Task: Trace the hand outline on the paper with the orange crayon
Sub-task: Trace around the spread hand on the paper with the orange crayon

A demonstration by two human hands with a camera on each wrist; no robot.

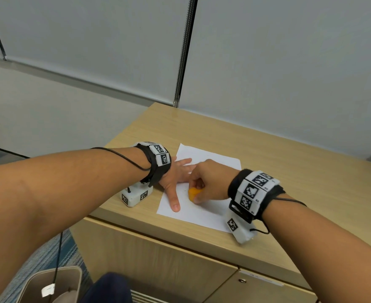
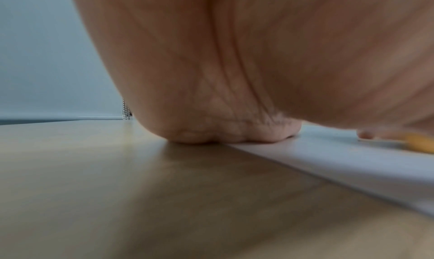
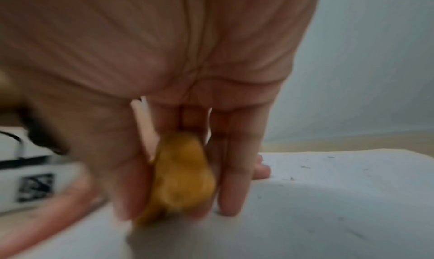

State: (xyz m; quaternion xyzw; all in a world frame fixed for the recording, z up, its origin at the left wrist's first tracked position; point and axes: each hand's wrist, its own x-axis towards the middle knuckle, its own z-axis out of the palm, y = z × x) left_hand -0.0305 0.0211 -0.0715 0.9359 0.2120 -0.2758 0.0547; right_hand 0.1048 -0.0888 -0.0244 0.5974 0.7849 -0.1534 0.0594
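- A light wooden cabinet top [image 1: 256, 149] carries everything.
- A white paper [image 1: 202, 213] lies flat near its front edge.
- The left hand [image 1: 175, 173] rests flat on the paper, thumb pointing to 6 o'clock.

Head cam looks down from above at the whole tabletop [image 1: 289, 171]. Both wrist cams sit super low and close, facing along the palms, and all three catch the paper [image 1: 202, 211] [image 2: 352, 162] [image 3: 328, 216].
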